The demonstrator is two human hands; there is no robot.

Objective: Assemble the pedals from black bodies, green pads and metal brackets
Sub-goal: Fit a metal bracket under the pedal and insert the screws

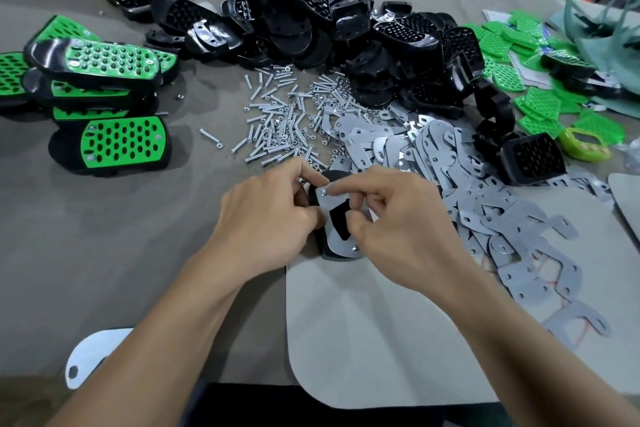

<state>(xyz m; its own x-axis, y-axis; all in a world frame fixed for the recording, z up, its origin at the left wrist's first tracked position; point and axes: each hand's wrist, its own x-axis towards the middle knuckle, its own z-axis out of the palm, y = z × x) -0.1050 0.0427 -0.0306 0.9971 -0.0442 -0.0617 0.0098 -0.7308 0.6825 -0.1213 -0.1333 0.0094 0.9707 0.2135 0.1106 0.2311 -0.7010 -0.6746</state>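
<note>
Work piece sits mid-table (pixel 138 218): black body (pixel 327 255) face down, metal bracket (pixel 337 243) laid on its back. Left hand (pixel 266 215) has its fingers curled round the body's 9 o'clock edge. Right hand (pixel 398 215) pinches the bracket, thumb on the plate and index tip on the nut (pixel 324 191) at the bracket's 12 o'clock end. The 6 o'clock fastener (pixel 355 247) looks seated already. My read: he's running the second nut down. Start it by finger and square to the thread, keep the bracket holes lined up, and clamp the body so the screw underneath can't spin. Loose screws (pixel 277 121) lie at 11 o'clock, spare brackets (pixel 433 156) at 2, finished pedals (pixel 110 62) at 10.
</note>
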